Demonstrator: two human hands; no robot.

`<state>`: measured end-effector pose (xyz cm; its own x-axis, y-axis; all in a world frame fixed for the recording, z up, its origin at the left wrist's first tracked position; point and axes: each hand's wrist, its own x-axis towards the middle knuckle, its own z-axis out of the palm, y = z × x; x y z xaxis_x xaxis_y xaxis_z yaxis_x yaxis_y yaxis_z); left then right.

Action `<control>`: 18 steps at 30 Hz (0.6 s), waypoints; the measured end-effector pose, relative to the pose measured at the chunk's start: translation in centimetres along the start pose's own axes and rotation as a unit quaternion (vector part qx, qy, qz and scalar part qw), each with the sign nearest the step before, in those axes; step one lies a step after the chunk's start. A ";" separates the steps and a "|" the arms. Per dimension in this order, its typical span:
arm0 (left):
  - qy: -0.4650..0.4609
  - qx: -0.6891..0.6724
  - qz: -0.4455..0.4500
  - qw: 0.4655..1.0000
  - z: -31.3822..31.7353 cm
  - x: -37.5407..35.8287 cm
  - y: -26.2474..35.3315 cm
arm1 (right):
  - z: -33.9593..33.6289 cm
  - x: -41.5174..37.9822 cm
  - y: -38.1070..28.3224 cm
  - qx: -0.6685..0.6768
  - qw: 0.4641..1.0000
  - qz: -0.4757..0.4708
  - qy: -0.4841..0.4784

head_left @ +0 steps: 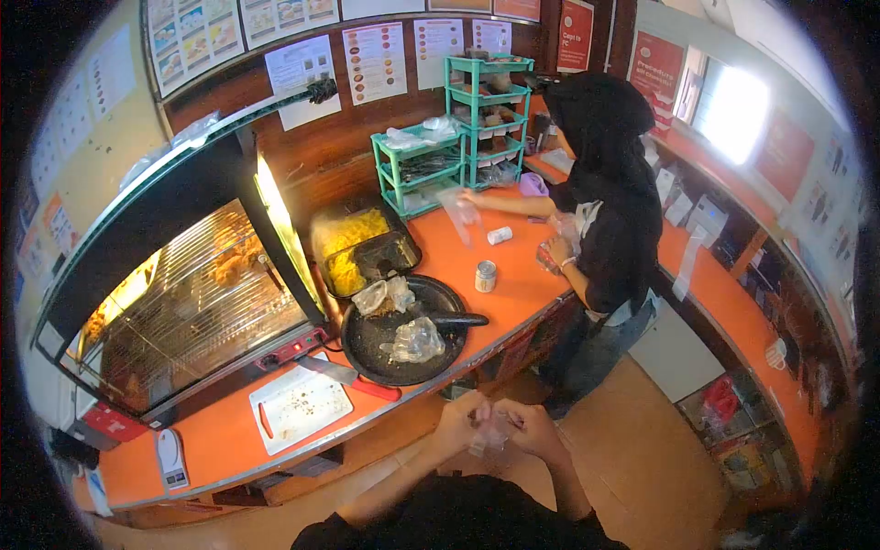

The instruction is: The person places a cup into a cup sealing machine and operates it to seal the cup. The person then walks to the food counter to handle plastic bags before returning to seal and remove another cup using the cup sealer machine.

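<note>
In front of my body, my left hand [464, 423] and my right hand [534, 433] are close together with fingers curled. Between them they grip a thin, crumpled piece of clear plastic [492, 437]; I cannot tell whether it is a bag or a glove. Just beyond, on the orange counter [486, 328], lies a round black pan [367, 353] with crumpled clear plastic [417, 343] in it. A black handle crosses the pan's right side. Left of it, a cleaver with a red handle [376, 390] lies by a white cutting board [298, 403] scattered with crumbs.
A lit glass display case [197, 302] holds fried food at left, near a small scale [171, 458]. Behind the pan is a black tray [394, 252] with yellow food. Green shelves [417, 170] and a shaker jar [485, 276] stand nearby. A co-worker [610, 192] handles plastic at right.
</note>
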<state>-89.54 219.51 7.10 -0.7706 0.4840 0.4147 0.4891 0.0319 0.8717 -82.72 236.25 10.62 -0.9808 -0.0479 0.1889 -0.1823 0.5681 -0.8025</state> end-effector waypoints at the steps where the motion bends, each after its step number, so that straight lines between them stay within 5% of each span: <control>1: -0.015 0.002 0.003 1.000 -0.1 0.0 -0.1 | -0.1 0.1 0.1 0.014 0.999 0.029 -0.029; 5: -0.112 -0.012 0.020 0.993 -1.1 0.7 0.3 | 0.8 0.1 0.6 0.069 0.997 0.036 -0.030; 9: -0.103 0.082 -0.030 0.991 -2.5 0.8 -1.9 | 0.9 0.1 3.0 0.024 0.998 0.020 -0.047; 11: 0.047 0.175 0.080 0.980 -2.7 1.3 -1.5 | 0.9 -0.1 3.4 -0.006 0.997 0.052 -0.052; 12: 0.046 0.176 0.080 0.980 -3.2 1.5 -0.9 | 0.8 -0.1 3.4 -0.005 0.997 0.052 -0.052; 14: 0.098 0.135 -0.039 0.985 -4.4 2.0 0.4 | 0.3 0.4 3.0 0.077 0.984 0.146 0.062; 18: 0.078 0.132 -0.025 0.988 -4.0 2.0 -0.9 | 1.2 2.9 1.4 0.057 0.971 0.070 0.221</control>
<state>-93.13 216.98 8.23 -0.8400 0.3361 0.4259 0.5224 0.2889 0.8023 -85.89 235.94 9.34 -0.8755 0.3952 0.2780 -0.0802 0.4485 -0.8902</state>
